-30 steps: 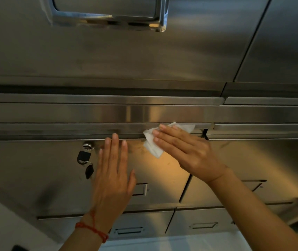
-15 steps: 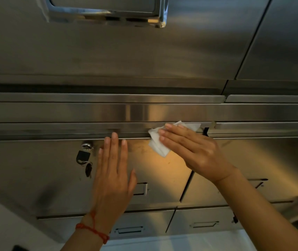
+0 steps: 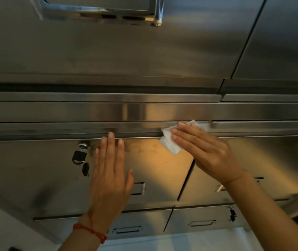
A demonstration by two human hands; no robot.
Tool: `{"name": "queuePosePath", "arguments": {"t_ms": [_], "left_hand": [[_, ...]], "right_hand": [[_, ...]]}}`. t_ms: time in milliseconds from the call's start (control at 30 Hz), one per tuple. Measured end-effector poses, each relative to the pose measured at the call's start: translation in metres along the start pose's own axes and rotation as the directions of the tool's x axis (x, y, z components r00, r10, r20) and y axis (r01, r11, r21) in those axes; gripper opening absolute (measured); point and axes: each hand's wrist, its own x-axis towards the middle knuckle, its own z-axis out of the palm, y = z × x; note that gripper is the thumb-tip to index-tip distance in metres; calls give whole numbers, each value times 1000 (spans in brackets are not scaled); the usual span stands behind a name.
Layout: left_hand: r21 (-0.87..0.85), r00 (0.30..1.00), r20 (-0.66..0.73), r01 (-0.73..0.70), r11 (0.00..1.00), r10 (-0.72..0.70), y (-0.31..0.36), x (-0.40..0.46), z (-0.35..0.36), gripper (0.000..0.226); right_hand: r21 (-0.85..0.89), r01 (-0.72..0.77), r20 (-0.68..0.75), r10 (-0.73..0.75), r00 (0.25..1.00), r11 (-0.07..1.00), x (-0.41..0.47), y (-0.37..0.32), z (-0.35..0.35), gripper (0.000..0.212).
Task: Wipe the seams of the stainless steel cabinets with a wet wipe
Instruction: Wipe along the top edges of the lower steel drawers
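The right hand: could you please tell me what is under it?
Under the right hand lies a white wet wipe, pressed flat-fingered against the cabinet seam. The wipe's middle and the seam beneath are covered.

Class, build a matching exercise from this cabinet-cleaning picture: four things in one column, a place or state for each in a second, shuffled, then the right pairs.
Things
1. wet wipe
2. left hand
3. padlock
4. red string bracelet

Places or states
A. tied round the left wrist
B. hanging left of the left hand
C. pressed on the seam under the right hand
D. flat on the cabinet door

Pairs: 1-C, 2-D, 3-B, 4-A
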Motion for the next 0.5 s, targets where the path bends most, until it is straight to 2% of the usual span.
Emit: {"name": "queuePosePath", "arguments": {"t_ms": [233, 500], "left_hand": [[10, 1000, 14, -22, 1000, 21, -4, 0, -1, 62], [7, 1000, 23, -4, 1000, 4, -2, 1, 0, 63]], "right_hand": [[-26, -1, 10, 1, 1000, 1000, -1, 2, -5, 26], [-28, 14, 17, -13, 1000, 1000, 5, -2, -7, 28]]}}
